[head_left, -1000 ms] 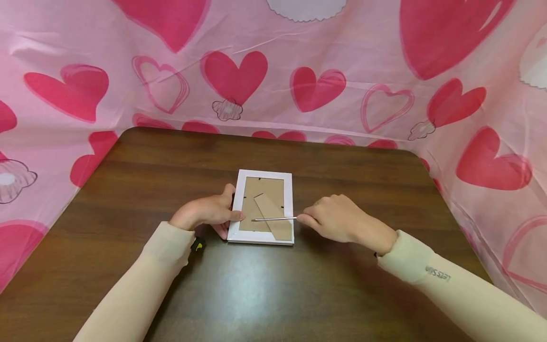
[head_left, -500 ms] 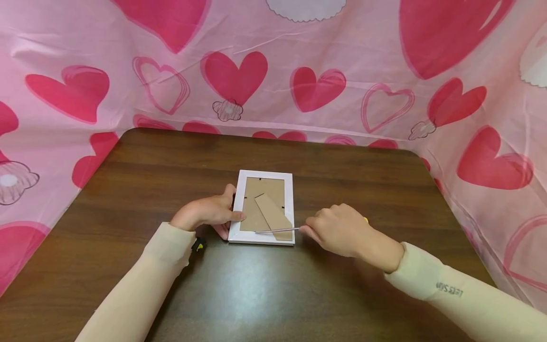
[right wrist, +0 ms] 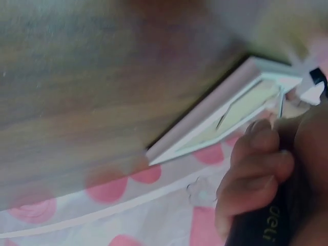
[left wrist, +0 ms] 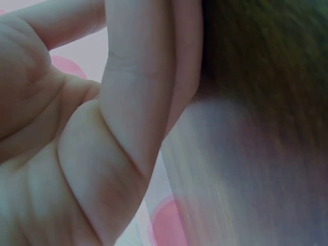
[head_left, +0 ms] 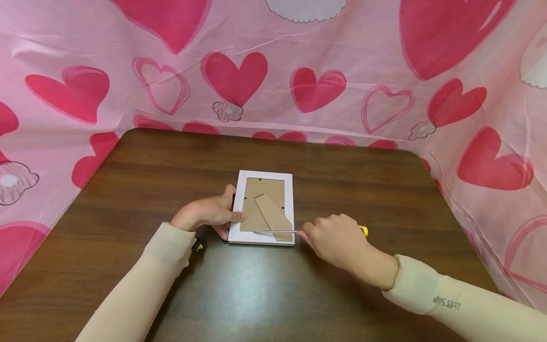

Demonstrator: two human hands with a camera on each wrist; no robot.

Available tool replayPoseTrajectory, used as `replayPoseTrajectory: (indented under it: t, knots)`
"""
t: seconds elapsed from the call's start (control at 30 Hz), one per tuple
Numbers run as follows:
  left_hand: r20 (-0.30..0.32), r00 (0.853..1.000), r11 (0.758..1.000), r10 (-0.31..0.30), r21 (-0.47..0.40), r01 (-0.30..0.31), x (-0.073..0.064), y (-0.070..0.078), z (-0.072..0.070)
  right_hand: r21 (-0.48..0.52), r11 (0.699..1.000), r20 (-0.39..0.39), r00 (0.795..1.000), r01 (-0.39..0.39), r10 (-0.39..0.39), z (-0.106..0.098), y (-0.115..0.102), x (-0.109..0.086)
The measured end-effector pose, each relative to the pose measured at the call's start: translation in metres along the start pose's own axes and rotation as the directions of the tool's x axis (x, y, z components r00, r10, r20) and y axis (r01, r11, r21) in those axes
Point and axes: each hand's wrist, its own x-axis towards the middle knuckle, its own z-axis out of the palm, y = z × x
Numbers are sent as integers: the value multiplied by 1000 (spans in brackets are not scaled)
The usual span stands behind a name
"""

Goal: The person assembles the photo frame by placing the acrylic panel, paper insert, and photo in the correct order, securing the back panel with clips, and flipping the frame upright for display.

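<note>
A white picture frame (head_left: 289,194) lies face down on the table, its brown backing board (head_left: 269,186) and slanted easel leg (head_left: 273,218) uppermost. My left hand (head_left: 209,211) holds the frame's left side, thumb over the rim and onto the board. My right hand (head_left: 337,244) grips a screwdriver, whose yellow handle end (head_left: 363,230) shows behind the knuckles. Its thin metal shaft (head_left: 278,232) crosses the easel leg, with the tip at the board's lower edge. In the right wrist view, fingers curl round the black handle (right wrist: 271,223). The left wrist view shows only palm and fingers (left wrist: 128,97).
The dark wooden table (head_left: 171,156) surrounds the frame on all sides. Pink cloth (head_left: 273,95) printed with hearts hangs behind the table and along both sides.
My right hand has moved toward the near edge, bringing the screwdriver tip from the middle of the board down to its lower edge. The handle's yellow end has come into sight. My left hand stays put.
</note>
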Motion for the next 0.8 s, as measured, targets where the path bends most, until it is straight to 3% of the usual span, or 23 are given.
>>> replayPoseTrajectory:
  t: [0.13, 0.3, 0.6, 0.8]
  knots:
    - [1, 1000, 1000, 0, 2, 0, -1, 0, -1, -2, 998, 1, 998, -61, 61, 3, -11, -6]
    - [2, 1000, 1000, -1, -1, 1, -1, 1, -1, 53, 987, 103, 984, -149, 143, 6, -16, -10]
    - [4, 1000, 1000, 14, 1, -14, 2, -2, -1, 120, 969, 338, 926, -217, 165, 13, -9, 0]
    - [0, 1000, 1000, 26, -4, -26, 4, -3, 1, 173, 951, 439, 884, -257, 160, 19, -4, 5]
